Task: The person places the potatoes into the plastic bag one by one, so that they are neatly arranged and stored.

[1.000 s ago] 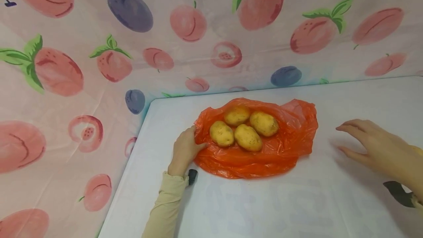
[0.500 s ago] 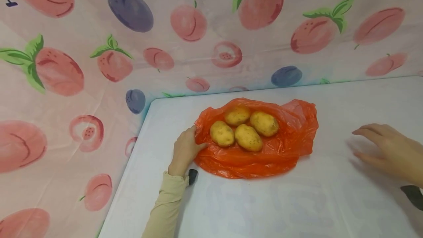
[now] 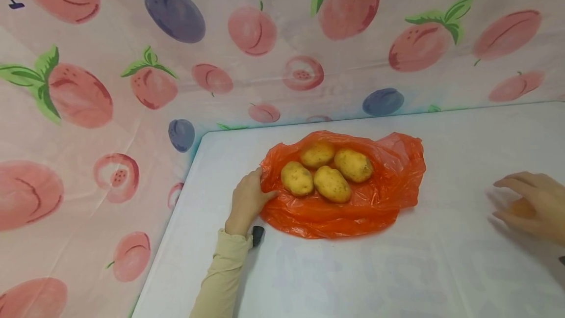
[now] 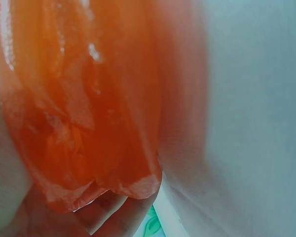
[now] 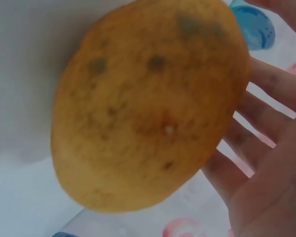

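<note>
Several potatoes [image 3: 332, 184] lie together on a crumpled orange plastic bag [image 3: 326, 222] in the head view. At the bag's left end, my left hand [image 3: 248, 200] holds its edge, thumb on top of the film. In the left wrist view the bag [image 4: 89, 123] hangs over that hand's fingers [image 4: 108, 212]. Far right, my right hand [image 3: 536, 205] reaches with spread fingers and thumb around another potato [image 3: 523, 207], partly hidden by the hand. Up close in the right wrist view, this spotted potato [image 5: 148, 108] stands before nearly straight fingers [image 5: 266, 103]; firm contact cannot be made out.
Beneath everything is a white tabletop [image 3: 353, 278]. A fruit-printed cloth [image 3: 282, 23] rises behind the table and along its left side. A dark band [image 3: 257, 236] sits at my left wrist.
My right hand has moved right, away from the bag, and a potato now shows between its thumb and fingers. The left hand and the bag have stayed put.
</note>
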The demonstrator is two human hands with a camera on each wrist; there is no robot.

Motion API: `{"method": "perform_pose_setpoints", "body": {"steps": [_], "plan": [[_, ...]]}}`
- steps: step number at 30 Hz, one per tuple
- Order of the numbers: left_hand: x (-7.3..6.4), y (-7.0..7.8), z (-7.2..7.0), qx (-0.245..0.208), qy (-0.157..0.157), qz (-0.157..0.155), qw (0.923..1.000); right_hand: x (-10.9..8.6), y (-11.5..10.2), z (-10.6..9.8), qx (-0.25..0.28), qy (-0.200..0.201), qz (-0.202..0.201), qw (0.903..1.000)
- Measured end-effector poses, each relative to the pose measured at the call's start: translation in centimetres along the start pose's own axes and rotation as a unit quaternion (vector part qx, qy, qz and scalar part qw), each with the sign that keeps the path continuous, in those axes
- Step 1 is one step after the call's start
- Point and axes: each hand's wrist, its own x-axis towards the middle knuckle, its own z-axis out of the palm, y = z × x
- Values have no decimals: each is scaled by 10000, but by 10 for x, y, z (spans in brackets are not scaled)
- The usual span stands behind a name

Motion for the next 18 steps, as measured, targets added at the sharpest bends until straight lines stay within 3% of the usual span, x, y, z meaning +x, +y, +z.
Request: {"method": "perform_pose_setpoints", "body": {"steps": [3,15,18], "plan": [[0,0,0,-13,13,16,10000,-3,7,2,79,269,-193,9994],[0,0,0,-102,50,57,9999,-11,20,4,-152,-771,751,9941],[0,0,1,-99,52,64,9999,-13,21,4,-118,-774,843,9934]]}}
